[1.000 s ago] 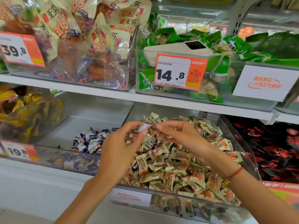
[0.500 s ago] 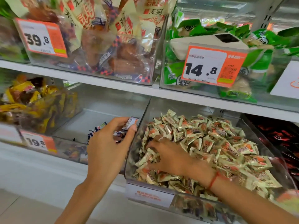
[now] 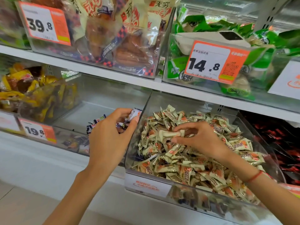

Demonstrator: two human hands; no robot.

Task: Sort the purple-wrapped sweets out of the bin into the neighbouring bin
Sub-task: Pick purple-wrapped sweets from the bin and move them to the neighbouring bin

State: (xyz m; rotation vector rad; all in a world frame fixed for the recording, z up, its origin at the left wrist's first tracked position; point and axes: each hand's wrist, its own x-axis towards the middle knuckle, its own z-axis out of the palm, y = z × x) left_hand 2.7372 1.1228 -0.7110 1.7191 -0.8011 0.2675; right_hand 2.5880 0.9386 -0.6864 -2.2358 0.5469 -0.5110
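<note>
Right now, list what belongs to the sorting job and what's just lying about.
Job: left hand holding purple-wrapped sweet; right hand pinching a cream sweet; cream-sweet bin; neighbouring bin.
Lying about: 14.8 price tag; 39.8 price tag; green packets.

The lower shelf (image 3: 48, 159) carries clear bins side by side: a yellow-snack bin (image 3: 40, 101), a near-empty bin (image 3: 97, 95) and a sweets bin (image 3: 186, 189). The upper shelf (image 3: 113, 73) carries two more.
</note>
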